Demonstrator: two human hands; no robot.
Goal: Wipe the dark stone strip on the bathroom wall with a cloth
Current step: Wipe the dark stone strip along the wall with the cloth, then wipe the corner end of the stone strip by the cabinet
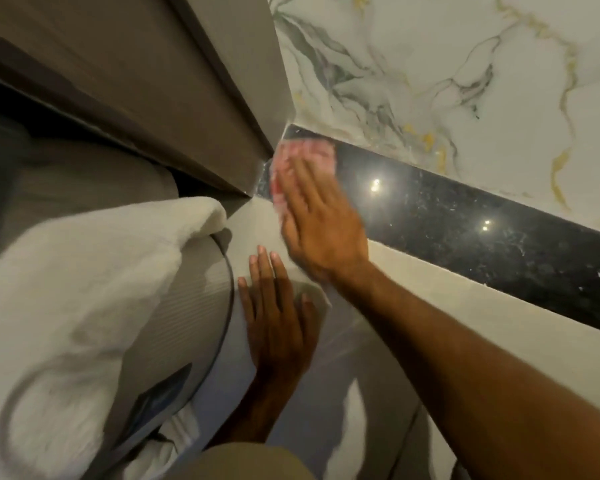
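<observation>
A glossy dark stone strip (465,233) runs across the wall from the corner at centre down to the right edge, with light spots reflected in it. My right hand (317,216) lies flat on a pink cloth (302,159) and presses it against the strip's left end, close to the corner. The cloth is blurred and partly hidden under my fingers. My left hand (278,313) rests flat with its fingers apart on the pale wall below the strip and holds nothing.
White marble tiles with grey and gold veins (465,64) cover the wall above the strip. A brown door frame (187,98) meets the corner at left. A white towel (84,271) hangs at lower left next to a thin dark cable (230,292).
</observation>
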